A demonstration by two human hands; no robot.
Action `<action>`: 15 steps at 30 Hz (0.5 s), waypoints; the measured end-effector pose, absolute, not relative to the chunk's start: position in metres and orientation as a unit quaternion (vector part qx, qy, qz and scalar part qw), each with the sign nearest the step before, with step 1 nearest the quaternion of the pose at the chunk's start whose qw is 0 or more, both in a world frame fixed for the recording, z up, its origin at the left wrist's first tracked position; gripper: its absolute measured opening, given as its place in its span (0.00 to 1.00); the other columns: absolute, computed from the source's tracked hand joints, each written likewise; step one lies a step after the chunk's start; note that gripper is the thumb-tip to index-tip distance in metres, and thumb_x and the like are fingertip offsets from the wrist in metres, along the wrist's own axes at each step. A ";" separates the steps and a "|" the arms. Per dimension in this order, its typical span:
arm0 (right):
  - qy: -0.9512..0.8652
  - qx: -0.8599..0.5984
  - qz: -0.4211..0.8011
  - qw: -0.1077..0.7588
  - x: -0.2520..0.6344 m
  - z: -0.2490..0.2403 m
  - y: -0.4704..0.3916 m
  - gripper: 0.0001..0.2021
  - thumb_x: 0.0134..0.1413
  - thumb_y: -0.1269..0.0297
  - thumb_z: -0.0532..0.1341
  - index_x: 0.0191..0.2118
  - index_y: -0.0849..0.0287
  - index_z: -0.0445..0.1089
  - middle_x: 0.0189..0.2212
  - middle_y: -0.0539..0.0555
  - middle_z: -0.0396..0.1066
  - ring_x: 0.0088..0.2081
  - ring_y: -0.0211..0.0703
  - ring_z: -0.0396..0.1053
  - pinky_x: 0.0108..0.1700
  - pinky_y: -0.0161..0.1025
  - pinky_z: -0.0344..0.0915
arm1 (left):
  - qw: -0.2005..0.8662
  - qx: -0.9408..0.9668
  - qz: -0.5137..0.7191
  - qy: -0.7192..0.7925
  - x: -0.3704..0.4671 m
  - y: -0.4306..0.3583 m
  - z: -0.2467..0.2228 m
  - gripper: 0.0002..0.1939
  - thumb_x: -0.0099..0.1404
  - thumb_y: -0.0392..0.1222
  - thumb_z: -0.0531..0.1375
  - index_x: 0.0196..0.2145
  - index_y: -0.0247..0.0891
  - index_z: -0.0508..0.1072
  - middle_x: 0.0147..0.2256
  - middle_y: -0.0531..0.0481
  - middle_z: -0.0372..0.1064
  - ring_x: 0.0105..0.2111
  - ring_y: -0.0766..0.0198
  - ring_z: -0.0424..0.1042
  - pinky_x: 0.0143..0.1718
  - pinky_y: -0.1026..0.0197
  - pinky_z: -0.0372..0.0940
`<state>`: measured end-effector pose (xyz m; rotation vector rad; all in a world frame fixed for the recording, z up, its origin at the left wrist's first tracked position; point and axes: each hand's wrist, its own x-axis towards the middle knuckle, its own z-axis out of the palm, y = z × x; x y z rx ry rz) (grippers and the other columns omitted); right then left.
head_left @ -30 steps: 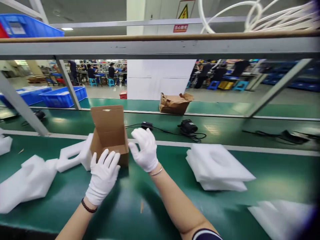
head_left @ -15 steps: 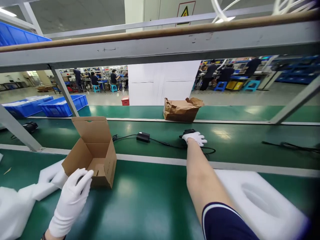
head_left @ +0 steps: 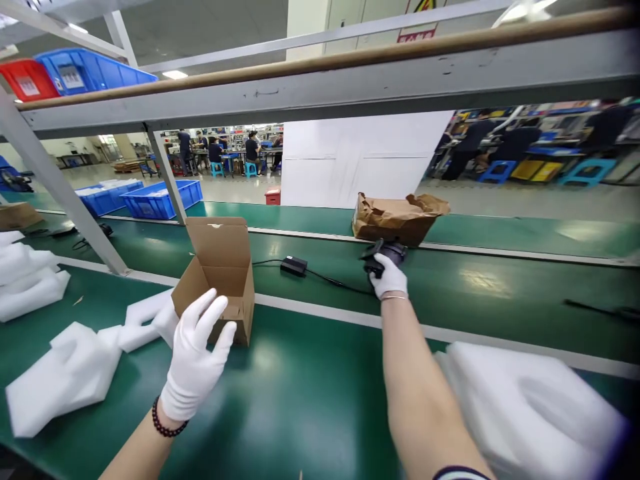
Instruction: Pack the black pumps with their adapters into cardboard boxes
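My right hand (head_left: 390, 277), in a white glove, grips a black device (head_left: 383, 255) over the green belt; its exact kind is not clear. A black power adapter (head_left: 294, 265) lies to the left of it, with cables running out both ways. My left hand (head_left: 197, 353), also gloved, is held with fingers apart in front of an open cardboard box (head_left: 220, 257) whose lid stands up. Nothing shows in that hand. White foam pieces (head_left: 75, 373) lie left of the box. More white foam (head_left: 540, 400) with an oval hollow sits to the right, beside my right forearm.
Crumpled brown paper fills a carton (head_left: 397, 217) behind the device. Blue bins (head_left: 163, 199) stand at the back left. A metal shelf beam (head_left: 320, 90) crosses overhead, with slanted posts (head_left: 167, 173) at the left. A black cable (head_left: 600, 309) lies at right. People sit at benches far behind.
My right hand has closed on the black device and lifted it a little off the belt. My left hand has opened wider. The view has swung to the left.
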<state>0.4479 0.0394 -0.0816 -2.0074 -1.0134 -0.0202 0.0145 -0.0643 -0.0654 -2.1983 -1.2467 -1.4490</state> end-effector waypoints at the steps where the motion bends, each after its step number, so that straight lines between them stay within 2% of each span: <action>1: -0.402 -0.788 0.007 0.466 0.436 -0.078 0.033 0.21 0.59 0.57 0.54 0.50 0.66 0.72 0.37 0.65 0.75 0.36 0.48 0.74 0.34 0.41 0.67 | 0.034 -0.757 -0.497 -0.422 0.019 -0.071 -0.057 0.22 0.67 0.42 0.60 0.58 0.48 0.67 0.57 0.44 0.66 0.57 0.49 0.67 0.59 0.44 0.65; 3: -0.394 -0.728 0.072 0.556 0.413 -0.070 0.012 0.22 0.59 0.56 0.53 0.52 0.65 0.69 0.38 0.61 0.75 0.36 0.46 0.74 0.33 0.40 0.68 | -0.177 -0.761 -0.474 -0.406 0.034 -0.084 -0.044 0.28 0.67 0.46 0.61 0.63 0.50 0.62 0.61 0.44 0.62 0.61 0.49 0.63 0.63 0.43 0.60; 4: -0.400 -0.674 0.129 0.607 0.400 -0.064 -0.005 0.23 0.56 0.55 0.55 0.53 0.63 0.68 0.39 0.59 0.75 0.36 0.45 0.74 0.34 0.39 0.69 | -0.291 -0.748 -0.457 -0.383 0.045 -0.090 -0.041 0.35 0.65 0.48 0.63 0.66 0.51 0.55 0.64 0.43 0.57 0.64 0.48 0.59 0.64 0.42 0.58; 6: -0.439 -0.533 0.268 0.672 0.370 -0.049 -0.048 0.26 0.48 0.54 0.64 0.52 0.61 0.69 0.43 0.56 0.75 0.39 0.47 0.73 0.38 0.41 0.71 | -0.492 -0.695 -0.428 -0.302 0.070 -0.101 -0.039 0.54 0.59 0.50 0.69 0.70 0.56 0.37 0.71 0.43 0.40 0.69 0.46 0.48 0.66 0.40 0.53; 8: -0.510 -0.439 0.366 0.643 0.336 -0.032 -0.098 0.29 0.38 0.58 0.71 0.50 0.60 0.71 0.45 0.55 0.75 0.43 0.49 0.73 0.44 0.43 0.71 | -0.628 -0.617 -0.422 -0.216 0.096 -0.114 -0.046 0.69 0.50 0.50 0.74 0.69 0.60 0.24 0.72 0.46 0.25 0.71 0.44 0.38 0.66 0.38 0.51; 9: -0.552 -0.444 0.374 0.598 0.319 -0.025 -0.123 0.30 0.35 0.61 0.72 0.50 0.59 0.71 0.45 0.55 0.76 0.44 0.50 0.72 0.45 0.44 0.70 | -0.672 -0.572 -0.430 -0.190 0.106 -0.122 -0.052 0.72 0.47 0.49 0.75 0.68 0.61 0.23 0.72 0.46 0.23 0.71 0.43 0.36 0.66 0.38 0.50; 11: -0.626 -0.495 0.339 0.498 0.293 -0.017 -0.160 0.31 0.35 0.62 0.73 0.51 0.56 0.72 0.44 0.52 0.76 0.43 0.51 0.73 0.46 0.44 0.70 | -0.731 -0.483 -0.449 -0.178 0.116 -0.142 -0.068 0.69 0.48 0.46 0.75 0.69 0.60 0.28 0.72 0.45 0.32 0.70 0.43 0.42 0.66 0.38 0.50; 13: -0.691 -0.513 0.315 0.400 0.282 -0.019 -0.173 0.31 0.36 0.57 0.73 0.51 0.52 0.72 0.42 0.50 0.76 0.42 0.51 0.74 0.45 0.43 0.70 | -0.764 -0.405 -0.469 -0.182 0.108 -0.164 -0.090 0.60 0.52 0.42 0.72 0.70 0.55 0.39 0.69 0.43 0.46 0.67 0.42 0.51 0.66 0.38 0.49; 15: -0.727 -0.501 0.325 0.338 0.282 -0.033 -0.158 0.25 0.46 0.49 0.68 0.49 0.53 0.73 0.42 0.51 0.76 0.43 0.50 0.74 0.47 0.42 0.69 | -0.798 -0.349 -0.463 -0.162 0.090 -0.182 -0.112 0.51 0.54 0.41 0.70 0.69 0.50 0.49 0.66 0.42 0.56 0.64 0.42 0.58 0.67 0.38 0.49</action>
